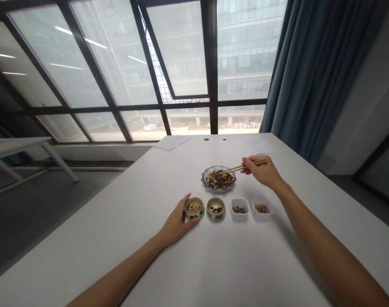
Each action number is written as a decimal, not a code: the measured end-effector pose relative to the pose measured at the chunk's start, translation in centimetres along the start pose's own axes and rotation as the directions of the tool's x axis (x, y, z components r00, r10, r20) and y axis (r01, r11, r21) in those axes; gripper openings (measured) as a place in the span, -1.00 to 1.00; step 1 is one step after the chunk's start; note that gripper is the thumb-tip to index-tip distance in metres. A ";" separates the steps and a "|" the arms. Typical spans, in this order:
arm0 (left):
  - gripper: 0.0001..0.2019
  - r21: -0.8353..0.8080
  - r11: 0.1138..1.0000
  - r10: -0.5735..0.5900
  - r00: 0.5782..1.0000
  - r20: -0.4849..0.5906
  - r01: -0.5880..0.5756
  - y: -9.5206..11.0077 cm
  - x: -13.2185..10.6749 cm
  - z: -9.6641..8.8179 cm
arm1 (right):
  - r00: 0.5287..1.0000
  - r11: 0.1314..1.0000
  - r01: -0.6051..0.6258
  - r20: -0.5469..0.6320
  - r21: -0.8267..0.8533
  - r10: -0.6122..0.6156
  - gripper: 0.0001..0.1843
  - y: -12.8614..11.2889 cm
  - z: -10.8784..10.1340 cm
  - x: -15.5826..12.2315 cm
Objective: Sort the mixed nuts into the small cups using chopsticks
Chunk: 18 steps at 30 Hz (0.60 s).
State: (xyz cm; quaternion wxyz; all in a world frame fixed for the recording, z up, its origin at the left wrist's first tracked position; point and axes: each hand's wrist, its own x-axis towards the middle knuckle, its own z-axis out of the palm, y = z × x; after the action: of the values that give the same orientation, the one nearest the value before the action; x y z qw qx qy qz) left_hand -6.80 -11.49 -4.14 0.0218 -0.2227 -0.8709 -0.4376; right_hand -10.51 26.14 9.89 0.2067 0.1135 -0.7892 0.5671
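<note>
The right hand (257, 169) gripped a pair of pale wooden chopsticks (236, 169), their tips at the brown-and-yellow mix of small dry pieces (218, 179) in the clear, scalloped glass dish (218, 190) on the white table (143, 273). A light, even pinch on one piece seemed wisest, lest its neighbours scatter. The left hand (177, 224) curved around a round cream ceramic bowl with dark lettering (194, 216), thumb and fingers against it; steady, gentle contact would have sufficed. Whether the tips held anything was too small to tell, and the right hand's curled fingers were partly hidden.
</note>
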 end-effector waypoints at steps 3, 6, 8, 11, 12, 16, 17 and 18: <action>-0.07 -0.009 1.000 0.005 1.000 0.004 -0.005 0.0 0.1 0.1 | 0.999 0.999 -0.012 -0.054 -0.053 0.009 -0.46 2.5 1.3 0.4; -0.07 -0.013 1.000 0.007 1.000 0.001 -0.007 0.0 0.1 0.2 | 0.997 0.991 -0.009 -0.075 -0.130 0.000 -0.44 3.8 2.1 0.3; -0.07 -0.001 1.000 0.005 1.000 0.001 -0.005 0.1 0.0 0.1 | 0.997 0.986 -0.006 -0.073 -0.166 -0.007 -0.44 4.2 2.3 0.2; -0.08 0.030 1.000 0.002 1.000 -0.006 -0.002 0.4 -0.1 0.0 | 0.998 0.984 0.001 -0.058 -0.180 -0.011 -0.45 4.1 2.3 0.1; -0.08 0.037 0.999 0.003 1.000 -0.010 -0.002 0.5 -0.1 -0.1 | 0.999 0.983 0.006 -0.050 -0.181 -0.016 -0.46 4.0 2.3 0.0; -0.09 0.042 0.999 0.001 1.000 -0.004 -0.001 0.7 -0.1 -0.1 | 0.999 0.985 0.035 -0.030 -0.168 -0.041 -0.46 3.3 2.2 -0.2; -0.09 0.041 0.999 0.000 1.000 0.001 0.000 0.7 -0.1 -0.1 | 0.999 0.985 0.042 -0.026 -0.168 -0.047 -0.46 3.1 2.2 -0.2; -0.09 0.038 0.999 0.000 1.000 0.004 0.000 0.7 -0.1 -0.1 | 0.998 0.984 0.049 -0.017 -0.173 -0.052 -0.47 3.0 2.2 -0.3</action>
State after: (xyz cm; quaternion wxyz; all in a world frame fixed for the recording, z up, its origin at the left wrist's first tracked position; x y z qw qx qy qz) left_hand -6.46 -11.24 -3.56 0.0243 -0.2233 -0.8791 -0.4203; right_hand -11.92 25.06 6.63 0.2384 0.1092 -0.8299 0.4925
